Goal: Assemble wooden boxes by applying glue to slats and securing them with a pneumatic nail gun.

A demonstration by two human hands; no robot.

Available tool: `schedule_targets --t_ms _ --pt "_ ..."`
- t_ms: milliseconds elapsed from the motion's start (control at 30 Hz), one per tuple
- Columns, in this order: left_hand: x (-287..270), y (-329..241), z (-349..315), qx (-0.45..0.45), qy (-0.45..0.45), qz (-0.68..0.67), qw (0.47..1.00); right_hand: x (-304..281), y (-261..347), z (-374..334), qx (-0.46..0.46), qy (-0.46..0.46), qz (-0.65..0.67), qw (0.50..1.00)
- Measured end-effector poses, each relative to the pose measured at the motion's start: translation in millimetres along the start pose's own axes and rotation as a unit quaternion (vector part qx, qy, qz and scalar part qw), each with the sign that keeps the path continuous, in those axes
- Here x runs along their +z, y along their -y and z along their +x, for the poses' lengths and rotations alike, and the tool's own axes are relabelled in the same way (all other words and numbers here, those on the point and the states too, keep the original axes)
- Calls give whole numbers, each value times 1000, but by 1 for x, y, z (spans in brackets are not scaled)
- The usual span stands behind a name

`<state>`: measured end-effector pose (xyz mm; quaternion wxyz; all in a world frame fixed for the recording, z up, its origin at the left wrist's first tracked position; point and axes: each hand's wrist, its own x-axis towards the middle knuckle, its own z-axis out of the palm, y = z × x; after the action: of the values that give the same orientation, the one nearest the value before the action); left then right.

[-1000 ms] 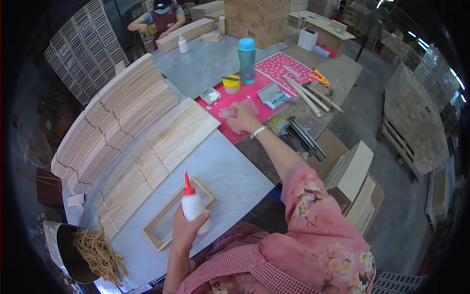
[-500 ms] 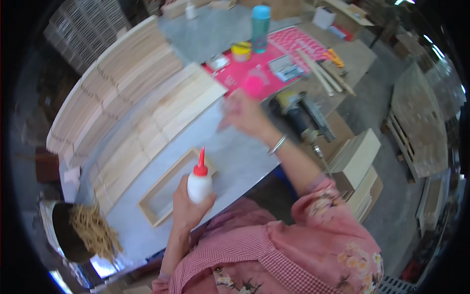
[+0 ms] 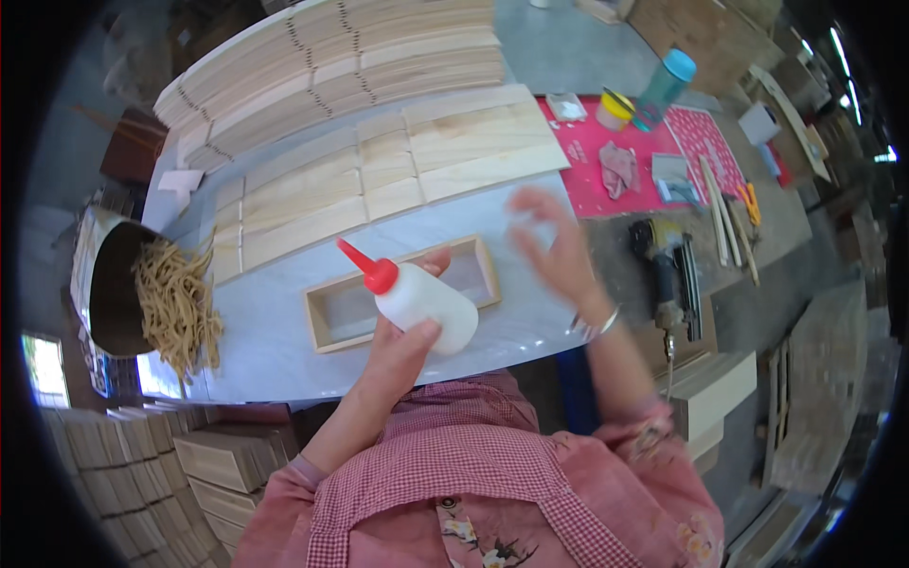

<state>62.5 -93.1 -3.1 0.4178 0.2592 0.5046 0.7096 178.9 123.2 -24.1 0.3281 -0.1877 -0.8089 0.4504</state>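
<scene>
White bottle tilted over the wooden frame

The left hand (image 3: 401,350) has its fingers and thumb clamped round the white bottle (image 3: 436,310), whose red nozzle (image 3: 360,259) points up and left above the shallow wooden frame (image 3: 316,324) on the table (image 3: 265,364). The right hand (image 3: 557,251), blurred, hovers beside the frame, fingers seemingly apart, with nothing visible in them. The step in hand looks like positioning the bottle; any dispensing would call for turning the nozzle downward. What the opaque bottle contains cannot be told; a dark bin (image 3: 112,293) spills tan strips (image 3: 178,298), and a yellow tub (image 3: 614,114) stands by a turquoise drinking bottle (image 3: 663,93)
</scene>
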Motion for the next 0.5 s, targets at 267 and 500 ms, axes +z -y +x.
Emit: schedule_targets --t_ms 267,500 --pt "-18 12 -18 -5 -27 -98 995 101 82 -73 51 -32 164 985" --pt "-44 37 -61 202 9 479 854 45 90 -27 13 -89 299 950"
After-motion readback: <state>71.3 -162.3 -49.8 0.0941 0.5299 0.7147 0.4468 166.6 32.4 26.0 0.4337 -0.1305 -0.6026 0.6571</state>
